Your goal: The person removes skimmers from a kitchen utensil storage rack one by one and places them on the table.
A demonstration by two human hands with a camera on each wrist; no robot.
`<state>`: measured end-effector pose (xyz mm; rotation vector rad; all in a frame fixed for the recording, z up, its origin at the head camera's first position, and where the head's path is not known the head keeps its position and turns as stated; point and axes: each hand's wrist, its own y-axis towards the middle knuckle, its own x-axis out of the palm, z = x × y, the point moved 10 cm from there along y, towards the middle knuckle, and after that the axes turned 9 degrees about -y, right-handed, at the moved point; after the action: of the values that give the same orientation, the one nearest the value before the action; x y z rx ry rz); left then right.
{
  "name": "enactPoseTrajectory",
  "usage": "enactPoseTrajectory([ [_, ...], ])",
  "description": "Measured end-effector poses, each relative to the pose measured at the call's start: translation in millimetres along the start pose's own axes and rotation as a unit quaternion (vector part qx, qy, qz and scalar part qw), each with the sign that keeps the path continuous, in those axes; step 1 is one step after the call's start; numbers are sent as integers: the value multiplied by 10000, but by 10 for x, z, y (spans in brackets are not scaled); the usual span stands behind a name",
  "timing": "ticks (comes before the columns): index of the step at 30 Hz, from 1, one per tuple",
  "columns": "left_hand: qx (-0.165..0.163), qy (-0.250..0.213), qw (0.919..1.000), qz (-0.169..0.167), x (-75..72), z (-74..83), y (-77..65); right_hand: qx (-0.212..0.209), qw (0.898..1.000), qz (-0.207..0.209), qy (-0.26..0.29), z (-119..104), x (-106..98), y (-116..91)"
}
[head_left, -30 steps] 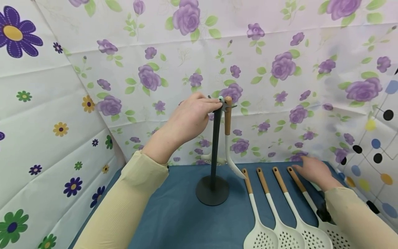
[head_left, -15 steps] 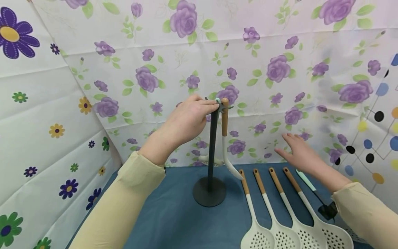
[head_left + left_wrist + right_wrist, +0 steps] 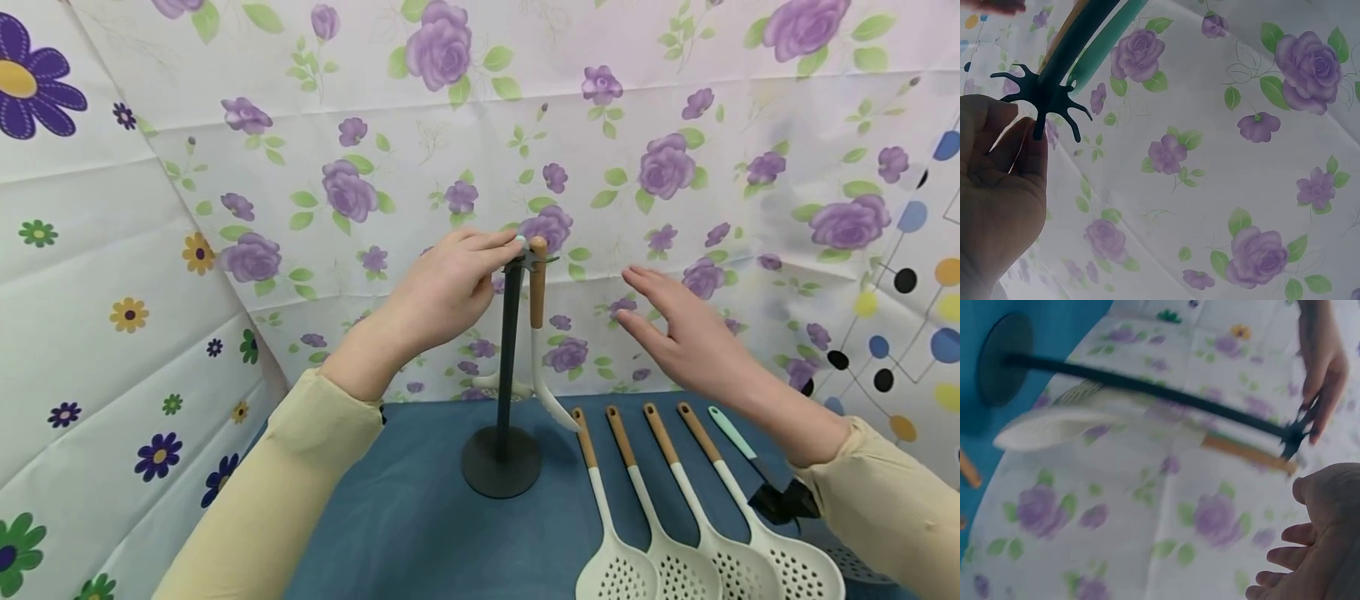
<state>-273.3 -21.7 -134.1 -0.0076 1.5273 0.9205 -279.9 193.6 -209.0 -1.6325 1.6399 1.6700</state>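
Observation:
A black utensil stand (image 3: 507, 367) with a round base stands upright on the blue cloth. My left hand (image 3: 453, 287) holds it at the hooked top, thumb and fingers around one of the hooks (image 3: 1044, 103) in the left wrist view. From the hooks hangs a white skimmer (image 3: 542, 367) with a wooden handle. Behind the pole, a second white utensil head and a mint-green handle (image 3: 1100, 53) show. My right hand (image 3: 690, 333) is in the air right of the stand, fingers spread and holding nothing; in the right wrist view its fingertips are near the wooden handle's end (image 3: 1285, 465).
Several white slotted skimmers (image 3: 618, 571) with wooden handles lie in a row on the blue cloth (image 3: 397, 517) at the front right. Beyond them lies a mint-handled black utensil (image 3: 731, 429), partly under the right sleeve. Flower-printed sheets (image 3: 450, 125) form the walls.
My right hand has risen from beside the skimmer handles and moved left toward the stand, its fingers spreading. The left hand stays on the stand's top. The head view has shifted slightly.

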Motion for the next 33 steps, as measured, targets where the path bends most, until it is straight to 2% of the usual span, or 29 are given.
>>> enactPoseTrajectory([
  [3,44,-72,9999,77,-24,1,-63,-275,9995,116,121,-268,-54,68],
  [6,69,-50,9998,165,-42,-27,-192,-506,9985,183,109,-518,-97,150],
  [10,26,19,9996,270,-34,-122,-463,-793,9964,264,-125,-787,-146,255],
  [13,-64,105,9997,233,37,-205,-686,-894,9951,285,-299,-912,-173,324],
  [17,-269,197,9993,-184,257,-292,-975,-910,9947,268,-389,-1030,-217,441],
  [23,-696,148,9919,-1048,742,-379,-1402,-838,9946,54,-605,-1203,-249,678],
  [29,-939,8,9868,-1317,1109,-420,-1753,-829,9852,-496,-1418,-1426,-104,897],
  [33,-1064,-249,9847,-1359,1260,-426,-1901,-1038,9769,-581,-1775,-1529,-33,948],
])
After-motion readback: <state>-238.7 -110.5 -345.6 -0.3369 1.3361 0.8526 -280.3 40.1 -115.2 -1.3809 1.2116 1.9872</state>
